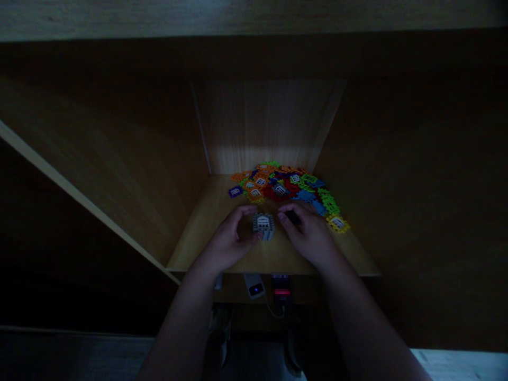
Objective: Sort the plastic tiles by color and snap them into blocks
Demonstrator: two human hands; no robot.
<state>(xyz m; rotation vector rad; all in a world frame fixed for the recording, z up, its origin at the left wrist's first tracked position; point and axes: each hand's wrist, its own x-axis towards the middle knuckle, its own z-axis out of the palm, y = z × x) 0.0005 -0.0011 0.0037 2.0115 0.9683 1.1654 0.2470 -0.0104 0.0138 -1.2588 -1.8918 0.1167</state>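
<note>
From where I stand, a dim wooden cabinet opens around a shelf (pixel 194 243), with a brown side panel (pixel 154 143) on the left. The person's left forearm (pixel 180 317) reaches in from the near side, angled to the right. The left hand (pixel 228 238) curves into a C, palm facing right, its index finger by the far left corner of a grey block (pixel 263 225) and its thumb against the near side. Those fingers hold the block, at the middle of the shelf towards its near edge; a pale window-like grille shows on top.

Farther off, a purple piece (pixel 235 192) lies at the left of a heap of colourful interlocking pieces (pixel 281 185) in orange, red, blue and green, some with white window grilles.

Below the shelf's near edge sit a white device (pixel 253 284) with a small blue light and, to its right, a dark device (pixel 282 291) with a glowing red band; any lettering is too small to read.

The right hand (pixel 311 233) bends inward, just right of the block, thumb and index tips close together; whether they grip anything I cannot tell. A yellow piece (pixel 337 223) lies farthest right.
</note>
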